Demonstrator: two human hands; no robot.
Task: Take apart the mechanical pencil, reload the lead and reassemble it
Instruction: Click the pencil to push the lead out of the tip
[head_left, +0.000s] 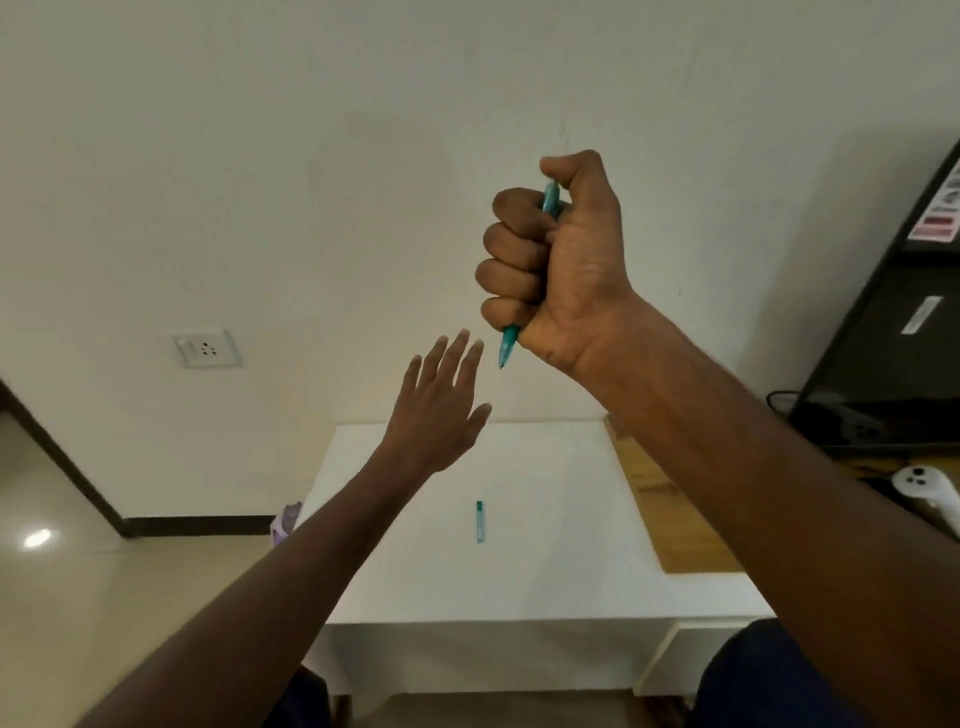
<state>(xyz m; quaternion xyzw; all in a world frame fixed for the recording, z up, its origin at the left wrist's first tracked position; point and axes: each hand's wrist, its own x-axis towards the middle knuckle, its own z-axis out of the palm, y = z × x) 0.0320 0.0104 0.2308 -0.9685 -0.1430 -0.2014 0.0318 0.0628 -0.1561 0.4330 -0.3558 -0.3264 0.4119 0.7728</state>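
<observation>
My right hand (558, 260) is raised high above the table in a fist, wrapped around a teal mechanical pencil (508, 345). The pencil's tip points down out of the bottom of the fist, and its top end shows beside the thumb. My left hand (441, 415) is lifted a little lower and to the left, fingers spread, holding nothing, its fingertips close to the pencil tip without touching it. A small teal lead case (479, 522) lies flat on the white table (545, 587), near its middle.
A wooden board (670, 525) lies along the table's right side. A black monitor (893, 322) and a white controller (930, 493) sit at the far right. A purple object (285, 519) stands on the floor left of the table. A wall socket (208, 348) is behind.
</observation>
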